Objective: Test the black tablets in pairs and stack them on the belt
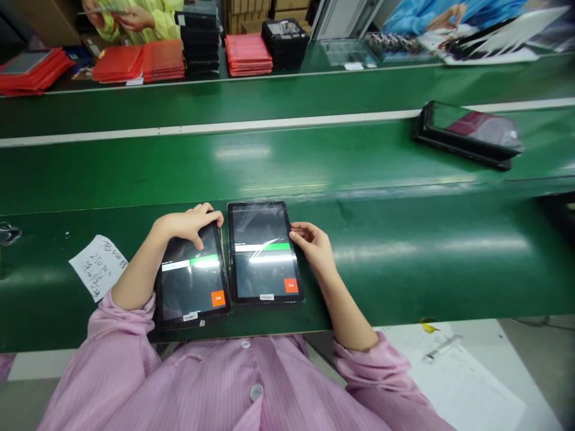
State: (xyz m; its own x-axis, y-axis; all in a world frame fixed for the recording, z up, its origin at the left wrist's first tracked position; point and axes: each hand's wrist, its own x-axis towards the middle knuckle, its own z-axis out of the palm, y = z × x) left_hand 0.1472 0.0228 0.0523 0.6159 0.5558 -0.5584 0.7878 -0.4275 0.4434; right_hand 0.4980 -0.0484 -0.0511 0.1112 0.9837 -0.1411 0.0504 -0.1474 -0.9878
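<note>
Two black tablets lie side by side on the green bench, screens up and lit, each with a green bar and an orange-red "Fail" box. My left hand is over the top of the left tablet, thumb on the screen and fingers curled around its upper right edge. That tablet is slightly tilted beside the right tablet. At the right tablet's right edge, my right hand has its thumb and fingers closed on the rim. A small white label sits on the lower edge of each tablet.
A handwritten note lies left of the tablets. Farther back on the green conveyor is a black tray holding a wrapped device. Red packets and black trays are stacked behind. Two co-workers, in yellow and blue sleeves, work opposite.
</note>
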